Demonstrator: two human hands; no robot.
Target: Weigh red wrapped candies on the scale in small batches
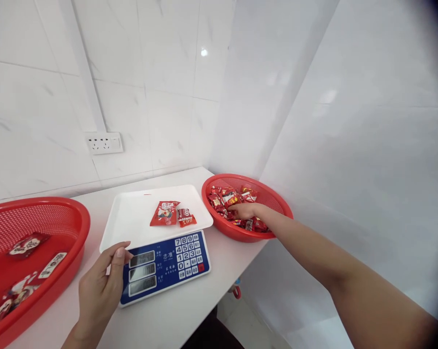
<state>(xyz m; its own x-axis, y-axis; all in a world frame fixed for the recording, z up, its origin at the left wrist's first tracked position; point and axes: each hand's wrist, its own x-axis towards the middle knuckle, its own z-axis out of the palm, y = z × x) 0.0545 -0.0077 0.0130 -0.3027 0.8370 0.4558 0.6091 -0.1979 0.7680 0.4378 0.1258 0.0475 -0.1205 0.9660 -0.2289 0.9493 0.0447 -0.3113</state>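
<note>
The right hand (246, 211) reaches out over the surface (168, 320) into the right basket (273, 198), a red mesh one in the corner by the wall. It lies palm down among the packets (233, 198) heaped there. Its fingers curl into the pile, and I cannot tell whether they have closed on one.

The left hand (99, 286) is at the near left corner of the scale (164, 266). The thumb tip touches the panel beside the display (142, 258), the fingers are loosely bent along the edge, and it holds nothing.

On the scale's white tray (132, 218) lie two packets side by side, touching or nearly so: a big packet (164, 213) and, to its right, a small packet (186, 218). The top line of the display shows digits, too small to read.

The left basket (70, 213), wide and red, sits at the left edge of the surface. It holds only a few flat packets, one of them a dark one (26, 245), and much of its floor is bare.

As things lie, I judge the sorting to be at an early stage. Two pieces are on the tray, a handful are in the left basket, and by far the most are in the right one under the hand.

A socket (104, 143) is on the tiled wall behind the scale.
</note>
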